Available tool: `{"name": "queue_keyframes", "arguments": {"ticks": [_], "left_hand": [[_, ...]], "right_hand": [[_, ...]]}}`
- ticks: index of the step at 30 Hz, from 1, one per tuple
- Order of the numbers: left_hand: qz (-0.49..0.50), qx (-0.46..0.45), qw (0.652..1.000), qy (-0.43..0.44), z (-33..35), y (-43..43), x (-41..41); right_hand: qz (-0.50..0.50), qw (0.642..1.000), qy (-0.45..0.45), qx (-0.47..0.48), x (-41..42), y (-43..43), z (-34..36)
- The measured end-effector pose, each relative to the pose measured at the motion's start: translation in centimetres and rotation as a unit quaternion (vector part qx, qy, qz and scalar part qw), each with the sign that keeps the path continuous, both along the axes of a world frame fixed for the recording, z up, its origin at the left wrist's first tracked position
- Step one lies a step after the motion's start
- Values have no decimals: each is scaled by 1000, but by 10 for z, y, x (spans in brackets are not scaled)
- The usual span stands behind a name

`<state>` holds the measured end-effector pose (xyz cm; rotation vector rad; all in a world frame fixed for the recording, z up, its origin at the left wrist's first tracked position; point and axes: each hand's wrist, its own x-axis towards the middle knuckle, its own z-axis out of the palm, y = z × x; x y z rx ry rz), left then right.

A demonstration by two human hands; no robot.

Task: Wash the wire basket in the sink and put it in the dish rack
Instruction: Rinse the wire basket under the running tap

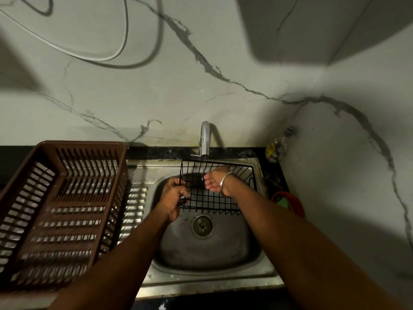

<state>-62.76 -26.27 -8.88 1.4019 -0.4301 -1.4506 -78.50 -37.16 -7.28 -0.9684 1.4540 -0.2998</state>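
A black wire basket (223,201) is held tilted over the steel sink (207,247), right under the chrome tap (205,139), from which a thin stream of water falls. My left hand (173,199) grips the basket's left rim. Inside the basket, my right hand (214,181) is cupped with the palm up under the stream, fingers apart; a metal bangle sits on its wrist. A brown plastic dish rack (58,211) stands on the counter left of the sink, with nothing in it.
A red and green object (288,202) lies on the dark counter right of the sink. A small bottle (278,146) stands in the back right corner. Marble walls close off the back and right side. The drain (202,224) shows below the basket.
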Motion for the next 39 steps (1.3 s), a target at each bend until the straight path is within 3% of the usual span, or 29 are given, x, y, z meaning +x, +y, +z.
{"name": "queue_keyframes", "arguments": {"ticks": [5, 9, 13, 18, 22, 26, 28, 31, 32, 36, 39], "left_hand": [[-6, -14, 1000, 6, 2, -2, -2], [0, -16, 1000, 1, 6, -8, -3], [-12, -24, 1000, 3, 1, -5, -2], [-19, -15, 1000, 1, -1, -9, -3], [-22, -12, 999, 22, -1, -7, 1], [-28, -15, 999, 18, -6, -8, 5], [-22, -6, 999, 28, -6, -9, 5], [-19, -5, 998, 57, -6, -9, 7], [-17, -5, 998, 61, -8, -10, 7], [-7, 9, 998, 56, -15, -13, 10], [6, 8, 999, 45, -15, -14, 13]], "right_hand": [[52, 988, -103, 105, 12, 18, 2], [-96, 981, -150, 77, 6, 11, -7], [36, 986, -118, 108, 13, 27, -7], [-123, 973, -183, 64, 11, 11, -9], [63, 989, -86, 98, 24, 30, -12], [-102, 975, -190, 45, 26, 8, -2], [-66, 978, -190, 47, 28, 9, -6], [112, 985, -102, 81, 13, 19, -16], [109, 986, -101, 77, 6, 13, -17], [-95, 979, -181, 30, -5, -2, -10], [13, 990, -108, 85, -11, 5, -10]]}}
